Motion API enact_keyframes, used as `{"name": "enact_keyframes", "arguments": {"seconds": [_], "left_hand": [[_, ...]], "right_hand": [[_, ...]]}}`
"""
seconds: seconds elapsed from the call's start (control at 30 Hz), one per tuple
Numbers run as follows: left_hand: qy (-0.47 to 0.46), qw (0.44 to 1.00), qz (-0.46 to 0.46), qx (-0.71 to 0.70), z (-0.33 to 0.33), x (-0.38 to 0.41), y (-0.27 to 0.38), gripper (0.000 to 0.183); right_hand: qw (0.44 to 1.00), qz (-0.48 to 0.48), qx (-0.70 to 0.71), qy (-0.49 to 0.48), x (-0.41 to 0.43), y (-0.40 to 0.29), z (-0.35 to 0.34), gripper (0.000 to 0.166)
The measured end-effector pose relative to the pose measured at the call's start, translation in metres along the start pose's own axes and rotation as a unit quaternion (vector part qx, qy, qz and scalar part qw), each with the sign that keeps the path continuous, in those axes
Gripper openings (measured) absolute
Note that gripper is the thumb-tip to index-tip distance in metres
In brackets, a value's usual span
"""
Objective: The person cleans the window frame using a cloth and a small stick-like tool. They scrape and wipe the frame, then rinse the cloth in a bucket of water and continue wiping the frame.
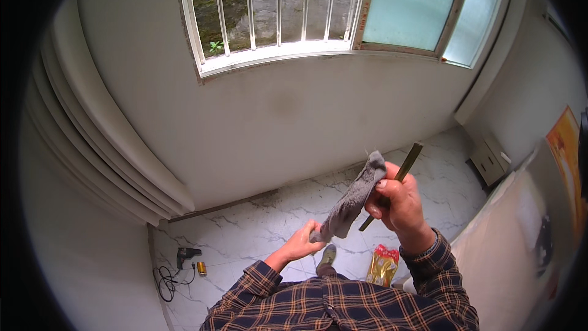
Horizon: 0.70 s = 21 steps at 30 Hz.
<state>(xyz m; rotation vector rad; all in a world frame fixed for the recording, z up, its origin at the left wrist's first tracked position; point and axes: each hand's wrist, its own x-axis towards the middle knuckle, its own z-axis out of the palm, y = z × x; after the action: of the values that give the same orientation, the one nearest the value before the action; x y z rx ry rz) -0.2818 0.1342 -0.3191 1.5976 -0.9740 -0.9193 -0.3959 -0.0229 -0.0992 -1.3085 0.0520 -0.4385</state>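
A grey cloth stretches at a slant between my two hands, above the floor. Its lower end is gripped by my left hand. My right hand pinches the upper end between thumb and finger. That same hand also holds a thin dark strip, which passes through my fingers and sticks out above and below them. The strip's material is hard to tell. Part of it is hidden by my fingers.
Ahead is a window with white bars and a frosted glass sash. A corded power drill and a yellow can lie on the marbled tile floor. Nearby are a gold-and-red bag, a curtain, a bed and a nightstand.
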Motion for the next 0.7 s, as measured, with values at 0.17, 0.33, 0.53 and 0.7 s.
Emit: {"name": "enact_keyframes", "arguments": {"seconds": [0.17,0.33,0.53,0.7], "left_hand": [[-0.014,0.999,-0.047,0.0,-0.019,0.084,0.019,0.048],[0.065,0.925,0.307,0.213,-0.05,0.16,0.057,0.024],[0.027,0.972,0.075,-0.222,-0.102,0.216,0.121,0.018],[0.168,0.938,0.217,-0.212,-0.197,0.258,0.166,0.019]], "right_hand": [[0.998,-0.048,0.007,-0.037,0.087,-0.023,-0.059,0.012],[0.996,-0.082,-0.004,-0.039,0.169,-0.054,-0.108,0.014],[0.974,-0.221,-0.043,0.011,0.266,-0.097,-0.152,0.02],[0.941,-0.3,-0.078,0.137,0.34,-0.116,-0.175,0.024]]}}
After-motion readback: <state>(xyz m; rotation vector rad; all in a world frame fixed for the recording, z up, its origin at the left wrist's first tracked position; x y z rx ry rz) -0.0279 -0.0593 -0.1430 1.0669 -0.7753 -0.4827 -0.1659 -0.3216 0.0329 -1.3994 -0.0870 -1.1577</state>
